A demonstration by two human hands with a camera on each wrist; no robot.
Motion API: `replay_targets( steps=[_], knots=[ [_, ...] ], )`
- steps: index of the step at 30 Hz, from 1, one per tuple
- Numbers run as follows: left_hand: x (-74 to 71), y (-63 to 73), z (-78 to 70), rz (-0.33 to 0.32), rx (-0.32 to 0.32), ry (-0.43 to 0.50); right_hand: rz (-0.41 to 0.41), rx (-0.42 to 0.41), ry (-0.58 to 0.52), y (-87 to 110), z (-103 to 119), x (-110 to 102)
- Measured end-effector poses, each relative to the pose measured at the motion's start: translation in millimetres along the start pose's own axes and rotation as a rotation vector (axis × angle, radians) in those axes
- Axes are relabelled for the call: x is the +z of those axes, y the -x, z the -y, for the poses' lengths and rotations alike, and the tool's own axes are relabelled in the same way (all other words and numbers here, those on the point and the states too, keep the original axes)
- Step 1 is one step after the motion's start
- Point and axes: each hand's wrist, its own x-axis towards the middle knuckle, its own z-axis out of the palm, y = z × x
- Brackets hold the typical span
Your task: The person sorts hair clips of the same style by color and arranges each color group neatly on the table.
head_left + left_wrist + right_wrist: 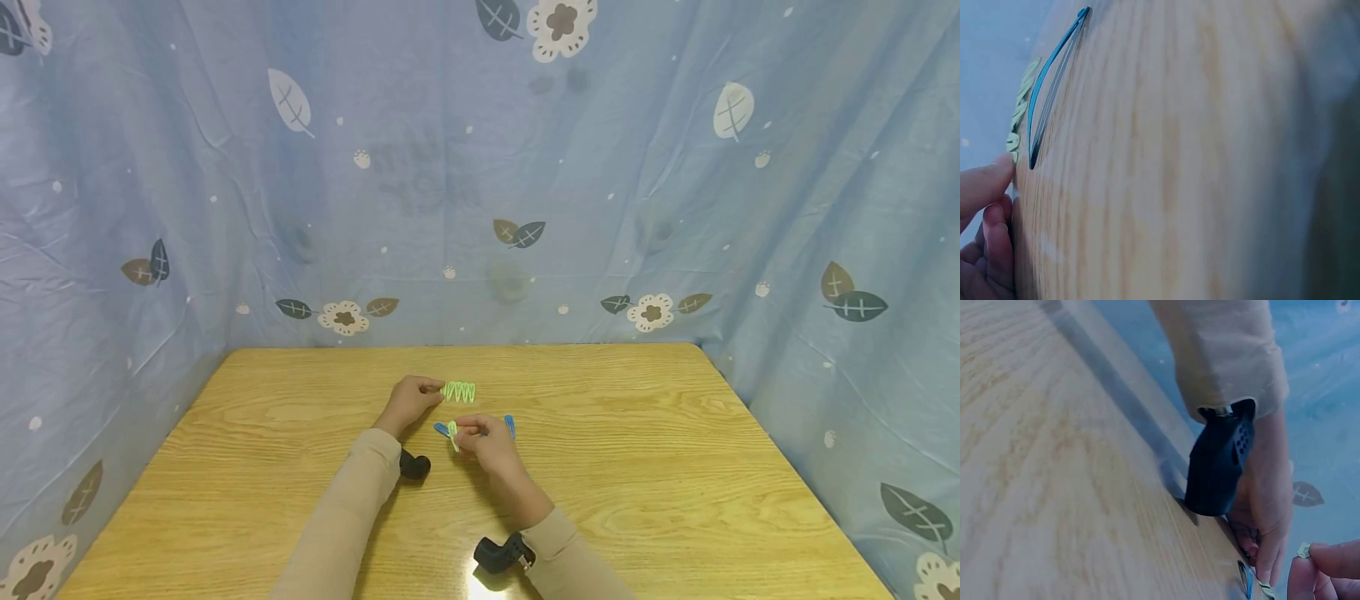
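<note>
Light green snap hair clips (462, 392) stand side by side in a short row on the wooden table. At the row's left end, my left hand (411, 402) pinches the outermost green clip with its fingertips. Nearer to me, my right hand (491, 448) holds another green hair clip (453, 434) between thumb and fingers, raised over the table; its tip also shows as a green end (1303, 550) in the right wrist view. One blue hair clip (441, 428) lies just left of that held clip, and a second blue clip (510, 425) is partly behind my right hand.
The wooden table (637, 467) reaches back to a blue patterned curtain (450, 167), which also encloses both sides. Black wrist cameras (501, 553) hang below each sleeve. In the left wrist view, a blue clip (1034, 106) stands out close to the lens.
</note>
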Motion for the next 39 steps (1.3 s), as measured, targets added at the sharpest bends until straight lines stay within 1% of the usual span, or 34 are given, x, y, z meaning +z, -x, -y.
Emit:
replay_targets(
  steps=[4,8,14,18,22,28,31,33,35,38,39],
  knots=[
    [0.3,-1.2,1.3,0.001,0.0,0.004,0.004,0.028,-0.039,-2.1,0.4,-3.9],
    [0.8,-2.3,1.3,0.001,0.016,0.003,0.01,0.03,-0.037,-3.5,0.9,-8.8],
    [-0.2,-1.2,-0.9,0.014,-0.003,0.019,-0.003,0.055,-0.055,-8.9,6.0,-19.2],
    [-0.7,-0.6,-0.5,0.019,-0.007,0.019,-0.04,0.074,-0.067,-16.6,9.1,-27.2],
    [-1.3,0.0,0.4,0.019,-0.004,0.019,-0.087,0.096,-0.058,-24.2,10.8,-33.9],
    [-2.5,2.2,-1.1,0.03,-0.001,0.027,-0.13,0.114,-0.016,-36.2,14.9,-42.0],
    [-4.3,4.1,-1.8,0.033,0.015,0.025,-0.146,0.115,0.004,-44.5,16.4,-45.3],
    [-5.2,6.0,-2.9,0.027,0.038,0.007,-0.149,0.12,0.013,-50.1,16.7,-47.4],
    [-5.5,5.6,-2.4,0.028,0.046,0.009,-0.149,0.128,0.013,-54.9,16.8,-49.3],
    [-4.0,4.5,-2.4,0.024,0.031,0.02,-0.147,0.14,0.013,-61.3,16.9,-51.3],
    [-3.3,3.1,-1.3,0.026,0.015,0.036,-0.151,0.149,0.01,-63.4,17.3,-51.8]
  ],
)
